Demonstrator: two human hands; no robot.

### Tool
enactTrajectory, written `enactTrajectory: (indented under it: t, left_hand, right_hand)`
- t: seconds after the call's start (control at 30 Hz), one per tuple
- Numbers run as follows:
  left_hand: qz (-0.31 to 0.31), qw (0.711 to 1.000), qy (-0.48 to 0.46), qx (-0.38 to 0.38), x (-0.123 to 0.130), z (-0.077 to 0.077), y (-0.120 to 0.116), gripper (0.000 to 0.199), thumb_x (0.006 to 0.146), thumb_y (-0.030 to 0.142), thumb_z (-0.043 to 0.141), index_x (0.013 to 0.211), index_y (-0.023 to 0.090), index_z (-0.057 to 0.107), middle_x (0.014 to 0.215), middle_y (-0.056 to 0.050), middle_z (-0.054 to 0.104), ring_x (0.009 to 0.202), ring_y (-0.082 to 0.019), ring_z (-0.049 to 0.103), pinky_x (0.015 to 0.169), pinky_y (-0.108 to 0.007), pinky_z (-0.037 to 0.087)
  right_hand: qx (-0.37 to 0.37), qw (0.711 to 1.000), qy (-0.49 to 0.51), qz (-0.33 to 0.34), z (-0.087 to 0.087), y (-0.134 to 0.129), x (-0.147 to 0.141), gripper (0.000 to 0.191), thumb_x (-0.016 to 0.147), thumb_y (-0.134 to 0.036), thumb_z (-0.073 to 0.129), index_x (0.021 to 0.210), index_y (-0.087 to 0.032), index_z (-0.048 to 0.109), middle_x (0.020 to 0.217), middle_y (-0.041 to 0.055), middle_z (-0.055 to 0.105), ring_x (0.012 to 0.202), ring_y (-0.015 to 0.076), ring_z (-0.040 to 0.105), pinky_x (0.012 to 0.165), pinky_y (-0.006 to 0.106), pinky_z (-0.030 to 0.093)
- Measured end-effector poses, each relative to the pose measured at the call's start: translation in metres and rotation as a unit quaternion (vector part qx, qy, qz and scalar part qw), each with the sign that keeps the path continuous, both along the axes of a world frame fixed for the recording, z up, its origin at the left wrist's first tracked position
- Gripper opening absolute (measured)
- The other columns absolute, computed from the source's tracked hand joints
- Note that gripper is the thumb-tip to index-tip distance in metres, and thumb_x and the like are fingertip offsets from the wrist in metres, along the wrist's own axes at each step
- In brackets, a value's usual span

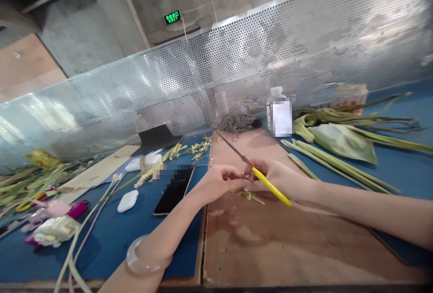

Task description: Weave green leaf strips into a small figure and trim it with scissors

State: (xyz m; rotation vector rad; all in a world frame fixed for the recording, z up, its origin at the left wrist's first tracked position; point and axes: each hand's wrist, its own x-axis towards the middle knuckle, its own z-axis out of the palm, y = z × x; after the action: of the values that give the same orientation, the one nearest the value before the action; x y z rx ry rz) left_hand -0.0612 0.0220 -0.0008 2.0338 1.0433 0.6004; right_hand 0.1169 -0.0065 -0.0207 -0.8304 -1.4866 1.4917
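Observation:
Both my hands meet over the brown board, fingertips close together. My left hand (221, 183) comes in from the lower left, wearing a pale bangle (144, 259), its fingers closed in a pinch on a small piece of plant leaf (252, 197) that hangs below the fingertips. My right hand (275, 178) is closed, with yellow-handled scissors (270, 186) lying across it, seen edge-on, their long dark blades pointing up and left. The right fingertips also touch the leaf piece; the exact grip there is hidden.
Left on the blue mat lie a phone (174, 189), a white earbud case (127, 201), knotted leaf pieces (199, 147) and long strips. Behind the brown board (257, 248) are grey yarn (237, 123) and a white bottle (280, 114). Green leaves (341, 139) lie right; a perforated metal screen stands behind.

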Motion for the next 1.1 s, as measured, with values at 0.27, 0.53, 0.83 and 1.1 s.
enactTrajectory:
  t: [0.27, 0.53, 0.83, 1.1]
  left_hand:
    - [-0.029, 0.999, 0.003, -0.024, 0.002, -0.004, -0.001, 0.027, 0.071, 0.041, 0.066, 0.079, 0.016, 0.067, 0.078, -0.003, 0.068, 0.069, -0.013, 0.059, 0.066, -0.024, 0.044]
    - [-0.036, 0.999, 0.009, -0.035, 0.000, -0.008, 0.000, 0.023, 0.077, 0.033, 0.060, 0.091, 0.016, 0.068, 0.088, -0.005, 0.070, 0.075, -0.015, 0.063, 0.070, -0.026, 0.047]
    - [-0.077, 0.989, -0.049, -0.113, -0.002, -0.006, 0.003, 0.023, 0.072, 0.012, 0.062, 0.095, 0.014, 0.067, 0.090, -0.005, 0.070, 0.085, -0.017, 0.064, 0.078, -0.028, 0.048]
    - [-0.059, 0.996, 0.006, -0.065, 0.001, 0.002, -0.001, 0.031, 0.072, 0.006, 0.057, 0.100, 0.017, 0.066, 0.093, -0.003, 0.071, 0.086, -0.016, 0.064, 0.078, -0.027, 0.048]
  right_hand:
    - [0.041, 0.998, -0.049, -0.013, -0.008, 0.004, -0.003, 0.031, 0.056, -0.024, 0.077, 0.076, -0.018, 0.053, 0.072, -0.0007, 0.059, 0.066, 0.0142, 0.055, 0.057, 0.025, 0.043]
    - [0.129, 0.980, -0.140, -0.059, -0.013, 0.003, -0.005, 0.026, 0.062, -0.027, 0.071, 0.078, -0.020, 0.052, 0.081, 0.0033, 0.065, 0.078, 0.0214, 0.060, 0.067, 0.029, 0.048]
    - [0.187, 0.951, -0.214, -0.125, -0.019, -0.001, -0.003, 0.020, 0.065, -0.026, 0.068, 0.081, -0.022, 0.056, 0.084, 0.0049, 0.068, 0.074, 0.0220, 0.062, 0.064, 0.030, 0.047]
    - [0.188, 0.945, -0.241, -0.114, -0.016, -0.004, -0.001, 0.018, 0.069, -0.027, 0.065, 0.082, -0.021, 0.053, 0.086, 0.0041, 0.066, 0.075, 0.0194, 0.061, 0.064, 0.027, 0.046]
